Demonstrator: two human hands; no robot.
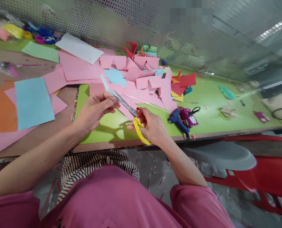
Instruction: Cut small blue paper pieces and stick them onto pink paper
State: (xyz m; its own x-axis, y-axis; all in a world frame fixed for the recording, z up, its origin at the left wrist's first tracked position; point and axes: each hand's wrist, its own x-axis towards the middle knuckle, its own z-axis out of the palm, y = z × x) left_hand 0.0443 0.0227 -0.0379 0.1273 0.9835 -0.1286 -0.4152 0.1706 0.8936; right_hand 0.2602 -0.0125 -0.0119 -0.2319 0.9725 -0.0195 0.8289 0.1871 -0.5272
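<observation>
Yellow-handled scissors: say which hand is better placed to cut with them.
Probably the right hand: it grips the scissors by the handles, while the left hand holds a pale strip.

Pink-magenta shirt [122, 199], short matching sleeves [197, 202]. Dark print [57, 222] low on the front. Black-and-white striped bottoms [84, 167].

The scissors [132, 111] have smooth, shiny metal blades [124, 103] and glossy plastic handles [141, 136]. Beyond them lie matt paper sheets [79, 70], then a perforated metal screen [95, 22]; right of them, a smooth plastic glue gun [176, 117]; beneath them, a smooth bench [214, 115].
</observation>
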